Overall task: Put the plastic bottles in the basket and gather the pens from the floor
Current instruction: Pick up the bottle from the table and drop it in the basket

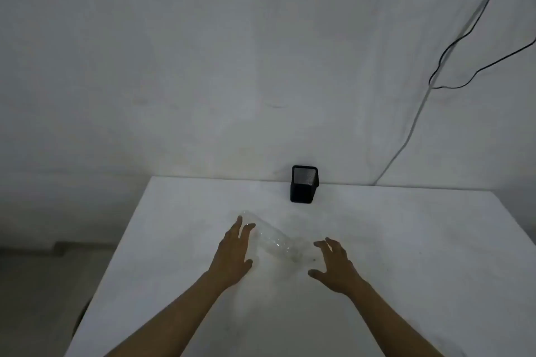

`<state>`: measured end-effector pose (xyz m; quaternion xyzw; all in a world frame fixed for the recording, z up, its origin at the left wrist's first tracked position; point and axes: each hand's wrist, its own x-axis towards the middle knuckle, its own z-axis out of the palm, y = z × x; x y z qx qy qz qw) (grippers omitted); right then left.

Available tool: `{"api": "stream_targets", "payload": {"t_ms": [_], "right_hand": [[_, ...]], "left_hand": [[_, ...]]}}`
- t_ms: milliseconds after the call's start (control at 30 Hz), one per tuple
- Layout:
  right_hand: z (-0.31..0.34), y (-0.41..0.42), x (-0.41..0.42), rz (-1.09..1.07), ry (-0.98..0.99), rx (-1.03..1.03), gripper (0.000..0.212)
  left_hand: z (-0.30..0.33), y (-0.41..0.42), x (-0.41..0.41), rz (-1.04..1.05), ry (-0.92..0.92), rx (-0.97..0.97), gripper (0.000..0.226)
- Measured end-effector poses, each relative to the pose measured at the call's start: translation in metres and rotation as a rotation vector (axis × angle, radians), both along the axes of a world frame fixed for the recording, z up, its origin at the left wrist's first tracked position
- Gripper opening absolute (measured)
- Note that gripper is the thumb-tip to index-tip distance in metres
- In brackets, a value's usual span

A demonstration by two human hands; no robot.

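Note:
A clear plastic bottle lies on its side on the white table, slanting from far left to near right. My left hand rests flat at the bottle's left side, fingers apart, touching or almost touching it. My right hand hovers just right of the bottle's near end, fingers spread and curled, holding nothing. A black mesh pen holder stands upright at the table's far edge, beyond the bottle. No basket or pens show.
A white wall rises behind the table. A black cable and a white cable hang down the wall at the right. The grey floor lies to the left, past the table's left edge.

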<state>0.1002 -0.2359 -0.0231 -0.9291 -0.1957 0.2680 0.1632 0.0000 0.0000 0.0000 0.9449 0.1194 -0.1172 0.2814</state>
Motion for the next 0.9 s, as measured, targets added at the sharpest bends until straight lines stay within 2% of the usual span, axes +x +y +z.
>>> {"api": "stream_targets", "payload": {"t_ms": [133,267,433,567,700,800,900], "right_hand": [[-0.017,0.017,0.011,0.008,0.041,0.042,0.072],[-0.039,0.03,0.011,0.024,0.052,0.034,0.07],[-0.055,0.043,0.013,-0.001,0.071,0.042,0.056],[-0.062,0.05,0.007,-0.028,0.057,0.04,0.042],[-0.064,0.053,-0.012,-0.007,0.033,0.027,0.04],[-0.058,0.059,-0.032,0.02,0.059,0.038,0.034],[-0.047,0.071,-0.056,0.09,0.021,0.061,0.034]], "left_hand": [[-0.025,0.004,0.033,-0.032,-0.043,0.132,0.08],[-0.047,0.009,0.059,-0.188,-0.087,0.364,0.102],[-0.069,0.018,0.067,-0.333,-0.071,0.528,0.112],[-0.08,0.023,0.057,-0.311,-0.073,0.469,0.104],[-0.083,0.024,0.024,-0.292,-0.125,0.425,0.089],[-0.079,0.032,-0.013,-0.236,-0.076,0.354,0.086],[-0.068,0.046,-0.048,-0.142,-0.048,0.264,0.074]]}}
